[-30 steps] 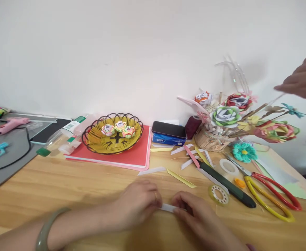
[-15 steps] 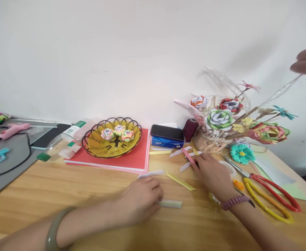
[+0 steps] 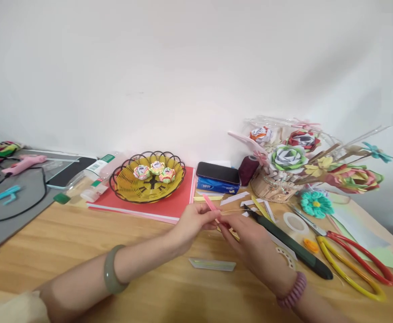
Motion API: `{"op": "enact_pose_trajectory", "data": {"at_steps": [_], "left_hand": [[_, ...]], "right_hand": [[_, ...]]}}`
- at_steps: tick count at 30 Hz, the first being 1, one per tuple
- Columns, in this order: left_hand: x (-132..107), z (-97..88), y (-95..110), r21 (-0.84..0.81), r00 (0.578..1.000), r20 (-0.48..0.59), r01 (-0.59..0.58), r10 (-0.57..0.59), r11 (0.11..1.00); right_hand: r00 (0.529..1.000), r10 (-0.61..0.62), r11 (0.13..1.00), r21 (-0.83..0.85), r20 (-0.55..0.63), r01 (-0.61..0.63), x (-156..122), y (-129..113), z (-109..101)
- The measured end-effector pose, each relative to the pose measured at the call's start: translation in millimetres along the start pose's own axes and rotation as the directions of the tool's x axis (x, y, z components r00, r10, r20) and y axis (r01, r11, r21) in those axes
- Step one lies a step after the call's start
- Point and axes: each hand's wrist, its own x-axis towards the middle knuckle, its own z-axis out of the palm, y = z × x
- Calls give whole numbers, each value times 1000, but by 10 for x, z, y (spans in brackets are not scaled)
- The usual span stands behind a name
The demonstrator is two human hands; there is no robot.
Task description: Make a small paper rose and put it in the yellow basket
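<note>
My left hand (image 3: 192,223) and my right hand (image 3: 246,235) meet above the wooden table (image 3: 82,251), both pinching a narrow pink paper strip (image 3: 210,202) that sticks up and to the left between the fingertips. A folded white and green strip piece (image 3: 212,264) lies flat on the table just in front of the hands. Loose white, yellow and pink paper strips (image 3: 236,198) lie behind the hands. A green bangle sits on my left wrist, a purple band on my right.
A yellow wire basket (image 3: 149,179) with three paper roses sits on red sheets. At right are a paper-flower bouquet (image 3: 290,166), a dark cutter (image 3: 293,249), tape rolls (image 3: 293,220) and red and yellow scissors (image 3: 354,264). A grey mat (image 3: 11,202) with a pink glue gun lies left.
My right hand picked a pink strip from the pile and brought it back. My left hand let go of the folded piece and rose to pinch the strip. Another person's hand left the view.
</note>
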Motion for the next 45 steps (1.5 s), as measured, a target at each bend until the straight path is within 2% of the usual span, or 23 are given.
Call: {"op": "enact_pose_trajectory", "data": {"at_steps": [3, 7, 12, 14, 17, 20, 22, 24, 25, 26, 27, 28, 29, 30, 31, 32, 34, 36, 38, 40, 45], "left_hand": [[3, -77, 0, -45, 999, -54, -6, 4, 999], [29, -136, 10, -84, 993, -120, -26, 16, 996], [42, -121, 0, -113, 989, -147, -24, 7, 993], [34, -115, 9, -120, 989, -150, -26, 8, 992], [23, -109, 30, -128, 990, -143, -28, 9, 991], [23, -114, 38, -131, 990, -141, -7, -12, 991], [32, -125, 38, -127, 989, -141, 16, -34, 992], [49, -134, 41, -121, 990, -131, 32, -48, 992], [60, -133, 44, -118, 991, -126, 38, -53, 992], [70, -125, 48, -111, 988, -143, 48, -64, 993], [79, -111, 53, -104, 985, -151, 62, -78, 993], [86, -89, 60, -99, 984, -155, 74, -89, 992], [91, -61, 66, -95, 983, -155, 84, -98, 992], [92, -29, 73, -92, 983, -149, 92, -105, 991], [90, 5, 79, -91, 984, -140, 96, -108, 991], [86, 37, 85, -88, 986, -130, 97, -108, 991], [75, 89, 90, -85, 988, -118, 94, -104, 992], [68, 110, 85, -84, 988, -115, 94, -103, 992], [70, 100, 71, -86, 986, -126, 97, -107, 992], [80, 70, 53, -86, 986, -131, 92, -103, 992], [104, 19, 39, -83, 989, -128, 69, -79, 994]], "right_hand": [[999, 32, 999, -21, 44, -31, 106, 127, 5], [987, 94, 982, -174, 133, -70, 406, 378, 38], [930, 62, 949, -311, 361, 57, 704, 481, 221], [921, 43, 935, -339, 388, 99, 766, 468, 289], [937, -13, 919, -365, 349, 149, 795, 405, 282], [977, -88, 905, -394, 195, 161, 679, 319, 41], [994, -112, 897, -430, 11, 106, 500, 297, -263], [973, -93, 884, -467, -212, -18, 286, 346, -650], [931, -69, 875, -469, -359, -116, 192, 406, -860], [782, -26, 870, -400, -623, -290, 121, 489, -1070], [626, 22, 836, -330, -779, -439, 84, 594, -1271], [606, 124, 768, -311, -786, -560, 83, 716, -1456], [702, 223, 703, -387, -676, -596, 121, 849, -1615], [813, 341, 661, -494, -473, -565, 192, 986, -1743], [865, 388, 684, -530, -317, -501, 290, 1118, -1837], [882, 415, 693, -550, -223, -465, 404, 1240, -1897], [887, 456, 693, -599, -66, -401, 649, 1432, -1935], [867, 497, 670, -640, 12, -375, 874, 1542, -1916], [852, 522, 652, -663, 39, -368, 1060, 1579, -1899], [859, 509, 664, -661, 59, -349, 1215, 1562, -1915], [887, 450, 761, -564, 100, -322, 1528, 1436, -2044]]}}
